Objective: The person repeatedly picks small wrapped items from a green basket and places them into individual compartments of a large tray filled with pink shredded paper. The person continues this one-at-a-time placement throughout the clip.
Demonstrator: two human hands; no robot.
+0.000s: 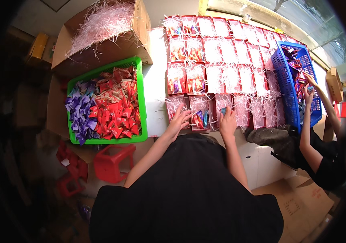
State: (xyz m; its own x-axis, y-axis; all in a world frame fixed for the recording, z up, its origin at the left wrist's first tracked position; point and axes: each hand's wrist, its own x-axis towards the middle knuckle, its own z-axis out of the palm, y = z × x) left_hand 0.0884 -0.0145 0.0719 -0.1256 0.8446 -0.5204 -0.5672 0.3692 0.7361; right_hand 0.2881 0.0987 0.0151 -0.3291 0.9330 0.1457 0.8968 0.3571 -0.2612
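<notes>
Rows of red gift boxes filled with pale pink shredded paper cover the table before me. My left hand (179, 121) hovers with fingers apart over the front box at the left end (173, 100). In my right hand (228, 123) is a small blue wrapped packet (223, 111), at the third box of the front row. Between my hands, a front-row box (200, 128) holds red, purple and blue wrapped packets (205, 118). Several boxes in the two left columns also hold colourful packets; those farther right show mainly shredded paper.
A green basket (144, 121) of red and purple packets stands left, below a cardboard box (100, 50) of shredded paper. At right, a co-worker's hands (309, 91) are over a blue basket (293, 106) of packets. Red plastic stool (109, 164) at lower left.
</notes>
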